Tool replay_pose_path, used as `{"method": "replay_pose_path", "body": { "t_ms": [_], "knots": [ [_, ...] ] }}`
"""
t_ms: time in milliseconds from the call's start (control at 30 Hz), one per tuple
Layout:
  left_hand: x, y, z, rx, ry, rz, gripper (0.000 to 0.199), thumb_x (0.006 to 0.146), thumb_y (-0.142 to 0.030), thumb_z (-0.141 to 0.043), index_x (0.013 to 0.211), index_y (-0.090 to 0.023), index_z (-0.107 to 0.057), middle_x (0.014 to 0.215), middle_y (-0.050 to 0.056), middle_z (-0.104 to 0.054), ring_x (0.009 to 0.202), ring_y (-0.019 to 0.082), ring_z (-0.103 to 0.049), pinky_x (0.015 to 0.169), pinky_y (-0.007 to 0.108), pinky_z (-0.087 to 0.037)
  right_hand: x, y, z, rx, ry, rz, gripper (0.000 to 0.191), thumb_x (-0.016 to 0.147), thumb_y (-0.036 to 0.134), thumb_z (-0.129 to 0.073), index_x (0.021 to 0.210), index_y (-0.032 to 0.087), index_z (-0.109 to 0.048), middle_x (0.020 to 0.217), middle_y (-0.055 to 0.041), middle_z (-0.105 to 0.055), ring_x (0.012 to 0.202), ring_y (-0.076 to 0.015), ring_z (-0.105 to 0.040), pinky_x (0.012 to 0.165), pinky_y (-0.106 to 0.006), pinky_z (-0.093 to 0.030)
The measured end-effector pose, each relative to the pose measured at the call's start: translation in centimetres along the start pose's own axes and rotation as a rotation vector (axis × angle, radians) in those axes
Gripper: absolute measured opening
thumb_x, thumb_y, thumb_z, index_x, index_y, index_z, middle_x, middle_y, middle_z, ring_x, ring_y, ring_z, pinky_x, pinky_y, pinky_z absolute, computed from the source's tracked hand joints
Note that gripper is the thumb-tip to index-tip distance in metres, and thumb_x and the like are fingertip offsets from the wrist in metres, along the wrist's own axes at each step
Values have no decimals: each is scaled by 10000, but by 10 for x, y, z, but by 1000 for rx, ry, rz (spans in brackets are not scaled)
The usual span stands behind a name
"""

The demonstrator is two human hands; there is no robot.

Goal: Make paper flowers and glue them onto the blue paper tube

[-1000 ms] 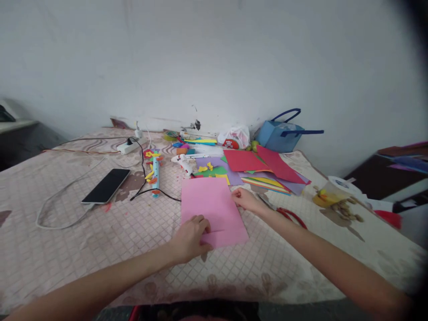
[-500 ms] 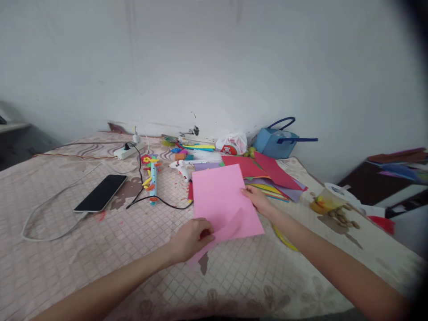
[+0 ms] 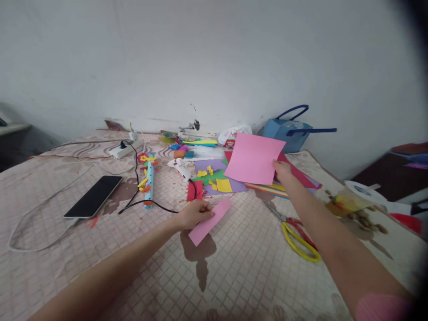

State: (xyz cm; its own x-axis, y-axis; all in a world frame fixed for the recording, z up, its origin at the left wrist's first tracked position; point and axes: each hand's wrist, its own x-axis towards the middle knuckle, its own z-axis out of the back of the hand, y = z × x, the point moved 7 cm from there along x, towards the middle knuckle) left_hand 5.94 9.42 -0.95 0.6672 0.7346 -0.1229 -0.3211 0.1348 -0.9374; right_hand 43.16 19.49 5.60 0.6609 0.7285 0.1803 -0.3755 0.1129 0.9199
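Note:
Between the fingers of my left hand (image 3: 194,215) is a narrow pink paper strip (image 3: 211,223), held above the tablecloth. My right hand (image 3: 282,171) grips the right edge of a large pink paper sheet (image 3: 256,157), which is over the stack of coloured sheets (image 3: 302,176) at the back right. Scissors (image 3: 299,240) with yellow and red handles lie on the table, partly behind my right forearm. Ahead of my left hand are a red paper piece (image 3: 195,191), a yellow paper square (image 3: 224,185) and small yellow cut-outs (image 3: 202,173) on purple paper.
A white glue gun (image 3: 180,168) with a black cord lies mid-table, beside a light-blue stick (image 3: 150,180) with coloured decorations. Left are a phone (image 3: 95,197) on a cable and a power strip (image 3: 125,149). A blue bag (image 3: 287,133) stands by the wall; a tipped cup (image 3: 341,203) lies right.
The large pink sheet has moved right and away in my right hand, apart from the strip in my left. The scissors and the cut-outs on purple paper now show.

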Motion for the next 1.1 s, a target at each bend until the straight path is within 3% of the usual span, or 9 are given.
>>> {"method": "replay_pose_path", "body": {
  "t_ms": [100,167,300,400,500,700,800,900,1100],
  "knots": [
    [2,6,5,-42,-1,50,318,772,-459,-553,702,-155,-493,572,-48,-410,499,70,-332,456,204,-223,7,13,9,-141,-59,72,332,894,319,-540,1184,158,-529,1181,-89,-559,990,-209,-584,820,-417,-504],
    [1,12,9,-50,2,105,335,764,-480,-562,705,-157,-494,565,-46,-413,488,72,-333,444,205,-215,1,20,10,-217,-14,138,304,901,330,-510,1136,142,-555,1133,-102,-590,949,-203,-595,793,-382,-500],
    [-6,15,13,-3,74,126,395,733,-537,-591,663,-163,-486,551,-47,-402,480,75,-344,436,205,-239,-47,18,6,-351,321,254,228,799,390,-594,788,167,-639,710,-25,-661,604,-153,-601,572,-266,-455],
    [-13,16,14,-8,118,134,426,710,-570,-603,654,-167,-476,555,-53,-385,481,73,-344,425,193,-250,-97,7,30,-460,474,324,300,761,449,-604,618,186,-583,503,11,-570,475,-139,-533,489,-255,-363],
    [-18,17,11,-21,146,139,441,707,-589,-597,663,-172,-461,559,-60,-365,477,70,-340,409,182,-259,-141,-9,67,-805,512,492,321,798,494,-524,657,207,-547,563,-3,-589,520,-158,-537,489,-266,-324],
    [-16,21,9,0,95,147,439,720,-596,-576,763,-161,-527,585,-50,-428,497,81,-394,418,181,-303,-177,-64,113,-917,537,427,343,688,486,-631,828,197,-510,732,-47,-631,628,-190,-581,541,-272,-393],
    [-14,24,8,-20,85,104,428,680,-553,-639,772,-146,-546,605,-35,-487,520,84,-423,447,184,-304,-176,-76,120,-885,479,393,384,711,519,-594,898,190,-527,731,-55,-638,621,-201,-589,535,-278,-397],
    [-14,27,9,-38,106,76,411,643,-506,-691,756,-134,-557,628,-22,-526,546,83,-444,482,187,-306,-176,-81,120,-828,514,405,428,735,532,-562,1007,202,-540,706,-28,-629,607,-199,-591,531,-278,-396],
    [-22,25,7,-46,272,88,362,691,-484,-665,784,-143,-586,642,-25,-512,552,81,-417,498,194,-296,-175,-71,114,-723,464,453,374,821,469,-473,1085,205,-456,705,-6,-579,583,-171,-561,551,-281,-423]
  ]
}}
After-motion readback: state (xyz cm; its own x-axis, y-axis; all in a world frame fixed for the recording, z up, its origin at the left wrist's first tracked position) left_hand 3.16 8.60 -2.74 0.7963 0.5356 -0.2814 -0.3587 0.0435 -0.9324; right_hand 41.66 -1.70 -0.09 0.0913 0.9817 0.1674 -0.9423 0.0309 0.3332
